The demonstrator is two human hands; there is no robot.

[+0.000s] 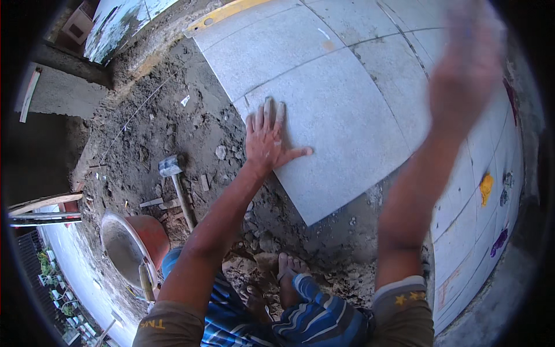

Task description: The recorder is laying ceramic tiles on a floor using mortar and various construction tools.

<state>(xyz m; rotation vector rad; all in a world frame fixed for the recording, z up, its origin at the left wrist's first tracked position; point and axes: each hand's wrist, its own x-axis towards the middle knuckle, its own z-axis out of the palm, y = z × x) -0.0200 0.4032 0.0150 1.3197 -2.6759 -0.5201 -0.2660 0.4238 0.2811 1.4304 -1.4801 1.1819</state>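
A large pale grey floor tile (347, 139) lies on wet mortar, its near corner standing out over bare ground. On its left edge my left hand (266, 139) rests flat, fingers spread and dusty, with nothing in its grip. My right hand (466, 72) is raised at the upper right, above other tiles (381, 61). Motion smears its fingers, so whether it holds anything does not show. To the left of my left forearm, a mallet (171, 166) with a pale head and wooden handle lies on the dirt.
A reddish bucket (149, 234) stands at lower left, a tool handle (145, 280) at its rim. A yellow bar (222, 16) lies along the far tile edge. A string (134, 114) crosses the rough soil. Yellow (486, 188) and purple (498, 243) scraps lie on the right.
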